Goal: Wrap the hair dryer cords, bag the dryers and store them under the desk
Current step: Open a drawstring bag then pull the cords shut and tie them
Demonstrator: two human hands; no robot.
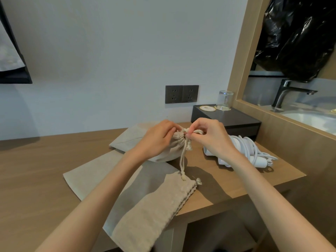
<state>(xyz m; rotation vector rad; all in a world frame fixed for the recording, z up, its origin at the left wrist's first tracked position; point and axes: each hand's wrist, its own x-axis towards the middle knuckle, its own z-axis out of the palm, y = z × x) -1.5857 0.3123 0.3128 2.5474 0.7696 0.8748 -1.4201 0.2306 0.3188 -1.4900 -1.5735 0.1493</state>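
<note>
Beige cloth makes up the full bag point(171, 150) at the centre of the frame, lying on the wooden desk point(45, 170). The left hand point(156, 137) rests on top of it, fingers curled round the gathered neck. Just to the right, at the same neck, the right hand point(209, 137) pinches the drawstring point(183, 157) between thumb and fingertips. The loose string hangs down toward the lower centre, where its knotted end reaches the top edge of an empty bag point(154, 206) of the same cloth. That bag lies flat and reaches past the near edge of the desk.

A white hair dryer point(259, 161) lies on the desk right of centre, just behind the right wrist and partly hidden by it. Its white cord point(252, 144) is wound round it. A flat grey cloth point(127, 137) lies under the full bag, and a second grey cloth point(94, 171) lies under the empty one.

Behind the hands, a black box point(236, 120) carries an upturned glass point(224, 100). Two dark sockets point(181, 94) sit on the wall.
</note>
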